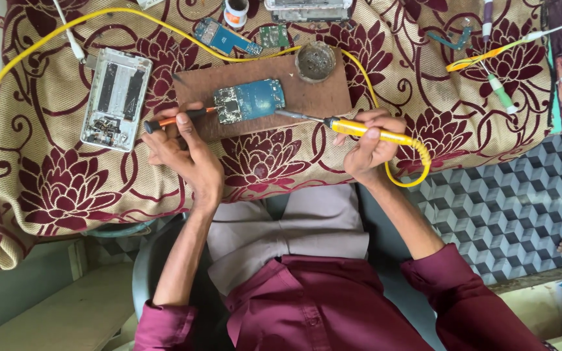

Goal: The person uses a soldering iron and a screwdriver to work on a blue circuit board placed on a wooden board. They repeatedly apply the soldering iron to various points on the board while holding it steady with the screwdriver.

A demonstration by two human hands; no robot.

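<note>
We work over a floral maroon cloth [53,195] that spreads beyond both our hands. On it, just past our fingertips, lies a brown wooden board [320,97], with free edge on its far right, where a small round tin [315,62] sits above our right hand. Well to the left of our left hand rests an opened phone shell [116,99], silver and rectangular. A blue circuit board [250,100] lies on the wooden board between our two hands. Our right hand [369,146] is curled tight around a yellow soldering iron [359,129], its tip touching the board's right edge (its yellow cable [53,32] loops round the whole far side). Our left hand [187,153] pinches an orange-handled tool [177,120], its point at the board's left edge. Smaller blue and green boards [226,36] lie farther off, beyond the wooden board.
</note>
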